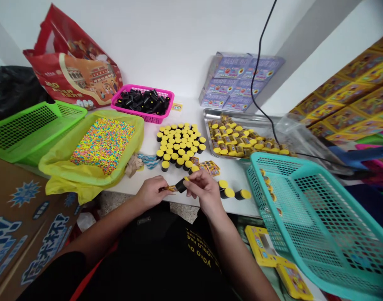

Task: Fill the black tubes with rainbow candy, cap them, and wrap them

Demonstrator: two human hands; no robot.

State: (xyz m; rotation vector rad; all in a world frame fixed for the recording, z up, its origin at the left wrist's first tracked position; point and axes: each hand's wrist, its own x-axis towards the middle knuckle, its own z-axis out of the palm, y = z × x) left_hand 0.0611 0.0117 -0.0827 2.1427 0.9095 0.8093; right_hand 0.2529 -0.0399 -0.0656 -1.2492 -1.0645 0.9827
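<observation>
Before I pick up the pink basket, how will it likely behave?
The pink basket may flex a little, as its perforated wall looks thin. The black containers inside look cylindrical and loose, so they could roll when it tilts.

"What's the small black cylinder like?"

"Dark-sided, with a bright yellow cap on one end, partly covered by the fingertips of the right hand. It's held tilted, the capped end up and to the right."

"And the other piece?"

"A little orange-brown printed wrapper, crumpled-looking, pinched in the left hand. It sits right by the cylinder's left side; I can't tell if they're joined. Its print is too small to read."
</observation>
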